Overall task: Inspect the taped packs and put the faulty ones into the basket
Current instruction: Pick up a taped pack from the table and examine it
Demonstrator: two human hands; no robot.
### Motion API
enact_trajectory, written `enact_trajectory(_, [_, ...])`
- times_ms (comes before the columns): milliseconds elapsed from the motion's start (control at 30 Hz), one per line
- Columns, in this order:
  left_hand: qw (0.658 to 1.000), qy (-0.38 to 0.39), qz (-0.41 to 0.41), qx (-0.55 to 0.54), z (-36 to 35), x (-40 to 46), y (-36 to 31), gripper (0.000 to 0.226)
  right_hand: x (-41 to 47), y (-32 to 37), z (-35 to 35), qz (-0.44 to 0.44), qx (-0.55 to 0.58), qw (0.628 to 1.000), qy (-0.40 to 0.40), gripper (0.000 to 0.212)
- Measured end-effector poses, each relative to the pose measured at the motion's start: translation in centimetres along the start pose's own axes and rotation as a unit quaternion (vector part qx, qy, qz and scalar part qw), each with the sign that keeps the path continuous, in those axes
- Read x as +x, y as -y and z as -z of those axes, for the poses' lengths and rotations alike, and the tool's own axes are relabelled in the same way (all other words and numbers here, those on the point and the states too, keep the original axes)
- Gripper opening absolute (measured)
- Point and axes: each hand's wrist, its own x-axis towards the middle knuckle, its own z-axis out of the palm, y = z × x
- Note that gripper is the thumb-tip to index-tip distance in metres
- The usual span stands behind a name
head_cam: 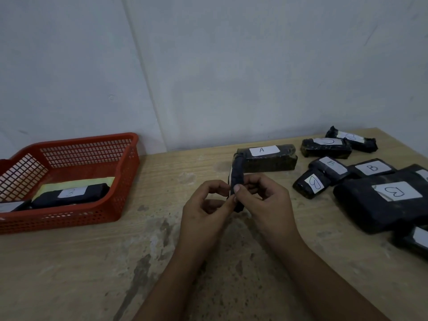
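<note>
- The left hand (205,202) and the right hand (264,200) both have a grip on one thin black pack (238,179), with fingers and thumbs curled round its lower half.
- This held pack stands on its narrow edge, up off the wooden surface (92,262), well to the right of the red basket (108,205).
- A strip of white shows along the left edge of the held pack.
- The red basket sits on the surface by the wall.
- Inside the basket lies a black pack with a white label (71,193), on top of something yellow (76,183).
- Right of the basket, just behind the held pack, lies a long pack marked A (266,158).
- Farther right of the basket lies a bunch of black packs with white labels, some marked B (372,169), some touching or lying over each other.
- The biggest pack (382,200) is at the right edge, far from the basket.
</note>
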Motion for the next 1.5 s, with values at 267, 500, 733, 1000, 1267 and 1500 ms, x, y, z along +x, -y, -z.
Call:
enact_trajectory(267, [0.995,-0.038,0.03,-0.093,0.4,0.5,-0.1,0.021,0.1,0.1,0.0,-0.009,-0.012,0.999,0.052,0.011])
enact_trajectory(500, [0.994,-0.024,0.034,-0.103,1.1,0.5,-0.1,0.025,0.1,0.0,0.2,-0.028,0.023,0.996,0.078,0.01])
enact_trajectory(733, [0.994,-0.021,0.04,-0.104,0.9,0.3,-0.3,0.021,0.3,-0.1,0.4,-0.021,-0.019,0.998,0.061,0.01])
enact_trajectory(1000, [0.993,-0.103,-0.045,-0.036,0.4,0.2,0.0,0.047,0.2,-0.2,0.2,0.007,-0.043,0.998,0.052,0.013])
enact_trajectory(1267, [0.993,-0.082,-0.078,0.038,0.2,-0.1,0.1,0.023,-0.2,-0.3,0.1,-0.014,0.007,1.0,0.018,0.013])
enact_trajectory(1500, [0.986,-0.102,-0.106,0.076,0.2,0.0,0.3,0.028,-0.2,-0.3,0.0,0.058,-0.056,0.997,0.001,0.012])
